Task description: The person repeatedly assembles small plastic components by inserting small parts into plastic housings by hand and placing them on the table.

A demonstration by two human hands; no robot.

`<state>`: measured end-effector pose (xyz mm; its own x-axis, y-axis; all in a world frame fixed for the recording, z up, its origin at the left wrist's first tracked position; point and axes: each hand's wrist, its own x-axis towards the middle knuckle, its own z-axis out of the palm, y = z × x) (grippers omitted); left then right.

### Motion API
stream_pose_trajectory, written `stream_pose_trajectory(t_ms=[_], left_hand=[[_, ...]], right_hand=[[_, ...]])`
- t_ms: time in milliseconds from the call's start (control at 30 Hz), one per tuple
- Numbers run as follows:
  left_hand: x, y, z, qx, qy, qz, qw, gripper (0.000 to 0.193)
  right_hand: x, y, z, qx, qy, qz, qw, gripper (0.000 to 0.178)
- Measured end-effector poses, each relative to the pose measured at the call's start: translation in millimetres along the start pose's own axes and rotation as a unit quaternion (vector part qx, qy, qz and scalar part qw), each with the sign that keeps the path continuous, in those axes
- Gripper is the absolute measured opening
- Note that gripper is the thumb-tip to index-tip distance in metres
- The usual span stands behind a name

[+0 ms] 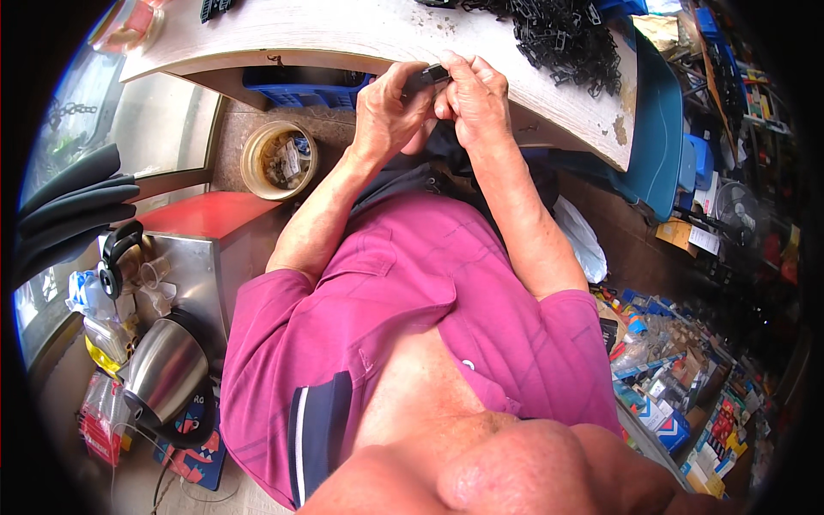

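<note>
Both hands meet just in front of the table's near edge. My left hand (390, 112) is closed round a small black piece (429, 75), dark and shiny at its end. The fingers of my right hand (477, 96) are pinched together at the right end of that piece. Whether the right fingers hold a second part is hidden. Beyond them, on the whitish table (360, 34), lies a heap of black plastic clip-like parts (562, 39) at the right. More small black parts (215, 9) sit at the far left.
Under the table shows a blue crate (309, 88). A bucket with scraps (279, 161) stands left of my left forearm. A glass jar (124, 24) is at the table's far left corner. A steel kettle (169, 367) and red-topped cabinet (206, 215) are at left, a teal chair (657, 137) at right.
</note>
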<state>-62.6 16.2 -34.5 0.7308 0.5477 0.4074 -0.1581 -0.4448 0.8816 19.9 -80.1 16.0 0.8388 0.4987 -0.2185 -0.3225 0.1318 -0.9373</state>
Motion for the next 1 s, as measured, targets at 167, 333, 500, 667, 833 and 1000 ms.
stream_pose_trajectory(t_ms=[167,333,500,667,833,1000], left_hand=[[0,0,1,0.034,0.018,0.039,0.999,0.028],[-3,-1,5,0.046,0.035,0.041,0.997,0.029],[-2,7,5,0.022,0.047,0.020,0.998,0.023],[-2,4,3,0.041,0.049,0.044,0.997,0.026],[0,2,0,0.080,0.047,0.080,0.992,0.028],[0,2,0,0.086,0.035,0.083,0.992,0.028]], right_hand=[[-2,6,0,0.021,0.007,-0.022,0.999,0.025],[-4,8,3,0.020,0.020,-0.040,0.999,0.026],[-6,6,6,0.008,0.030,-0.042,0.999,0.025],[-8,7,6,0.011,0.022,-0.050,0.998,0.024],[-11,6,9,0.031,0.016,-0.067,0.997,0.026],[-14,5,8,0.020,0.022,-0.071,0.997,0.027]])
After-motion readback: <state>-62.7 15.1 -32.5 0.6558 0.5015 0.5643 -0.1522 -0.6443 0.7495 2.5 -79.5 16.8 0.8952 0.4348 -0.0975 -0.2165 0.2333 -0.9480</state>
